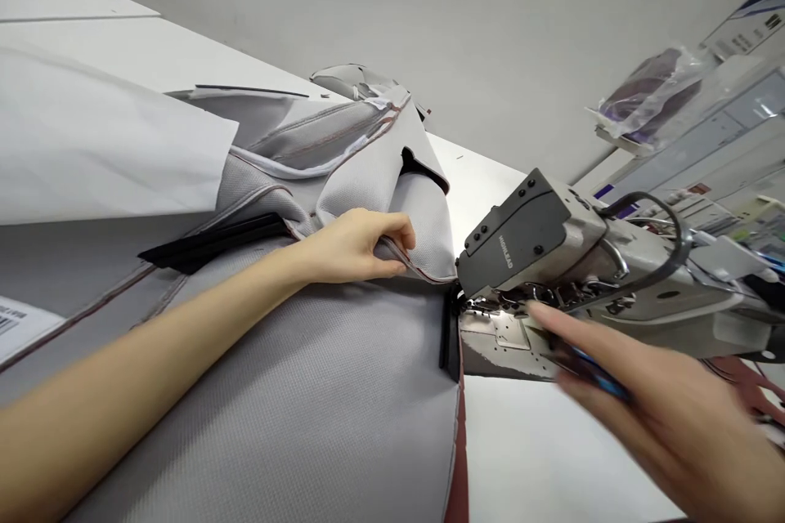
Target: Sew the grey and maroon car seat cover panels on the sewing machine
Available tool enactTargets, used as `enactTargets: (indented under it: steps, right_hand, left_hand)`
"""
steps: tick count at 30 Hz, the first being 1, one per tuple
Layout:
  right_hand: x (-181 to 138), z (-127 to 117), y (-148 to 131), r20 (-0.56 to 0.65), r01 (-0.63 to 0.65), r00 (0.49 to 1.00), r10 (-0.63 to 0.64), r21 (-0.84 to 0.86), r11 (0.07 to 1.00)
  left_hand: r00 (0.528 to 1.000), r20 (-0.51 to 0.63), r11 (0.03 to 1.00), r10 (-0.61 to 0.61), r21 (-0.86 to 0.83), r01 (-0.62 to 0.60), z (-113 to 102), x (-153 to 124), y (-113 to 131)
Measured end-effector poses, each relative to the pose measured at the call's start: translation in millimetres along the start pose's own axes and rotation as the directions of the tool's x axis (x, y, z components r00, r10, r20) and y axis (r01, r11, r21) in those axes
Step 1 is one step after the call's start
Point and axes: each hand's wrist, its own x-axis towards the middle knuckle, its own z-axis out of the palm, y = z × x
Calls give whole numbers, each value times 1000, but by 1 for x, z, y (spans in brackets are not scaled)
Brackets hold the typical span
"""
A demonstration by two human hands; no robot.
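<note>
My left hand (359, 245) is closed, pinching a fold of the grey woven fabric (319, 400) just left of the sewing machine head (552, 261). The fabric spreads over the white table and bunches up behind the hand, with red stitching along its seams. My right hand (662, 417) is blurred by motion at the lower right, its index finger stretched toward the needle area (491, 302). A dark blue object, too blurred to name, lies under its fingers. A black strip (450, 335) edges the fabric beside the machine.
A white sheet (104, 147) lies over the fabric at the left, and a black strip (208, 241) pokes out beneath it. A plastic bag with dark contents (650, 90) sits on shelving at the upper right. The white table (540, 449) runs below the machine.
</note>
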Motion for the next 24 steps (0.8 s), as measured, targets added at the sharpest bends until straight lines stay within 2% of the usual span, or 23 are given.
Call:
enactTargets:
  steps: [1,3,5,8,12,14,24]
  right_hand:
    - [19,3,-17,105,-14,994,6,75,997]
    - [48,12,-44,213,-89,976,39,232,969]
    - [64,25,-57,240,-168,967,83,359,918]
    - [70,53,-57,166,-191,977,133,408,893]
    - [70,89,-50,6,-187,981,194,296,937]
    - [72,99,-50,-29,-176,981,192,283,943]
    - [80,106,-50,18,-124,992,125,358,925]
  left_hand:
    - [1000,-13,1000,23,-5,-23,0,-1,1]
    - [993,-64,995,96,-14,-97,1,-2,2]
    - [976,-126,984,177,21,-175,3,-4,2]
    - [947,-196,966,255,99,-240,7,-5,1]
    - [922,-235,949,307,145,-279,11,-6,-1]
    - [919,-237,946,316,151,-286,12,-5,-1]
    - [939,-201,958,278,126,-256,10,-4,-2]
